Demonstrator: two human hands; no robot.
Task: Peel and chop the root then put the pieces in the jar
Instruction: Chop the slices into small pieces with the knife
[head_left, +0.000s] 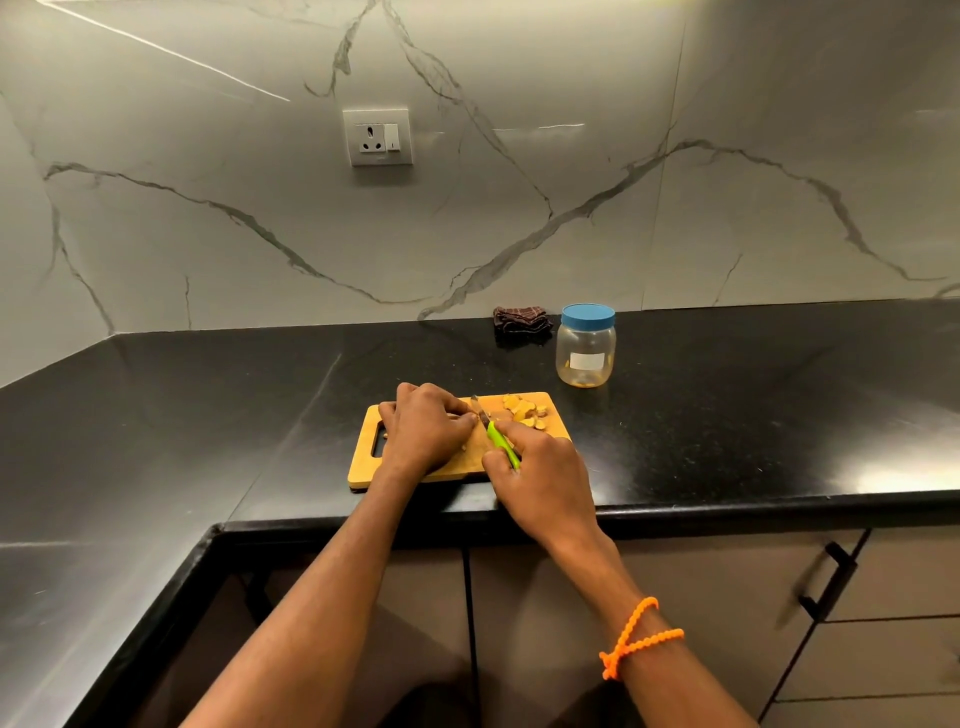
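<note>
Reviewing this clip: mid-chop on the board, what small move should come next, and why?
Probably another slice: press the knife down through the root the left hand pins on the cutting board. The right hand grips its green handle, cut pieces lie right of the blade, and the jar still has its blue lid on.

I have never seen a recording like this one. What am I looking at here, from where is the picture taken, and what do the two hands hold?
There is no machine: a person wears a camera on the head, looking down at their own hands. On the black stone counter lies a wooden cutting board. The left hand steadies something on it, mostly hidden. The right hand grips a small green-handled knife. Yellow cut root pieces lie on the board. Behind stand a clear plastic jar with a blue lid, closed, and a dark folded cloth.
</note>
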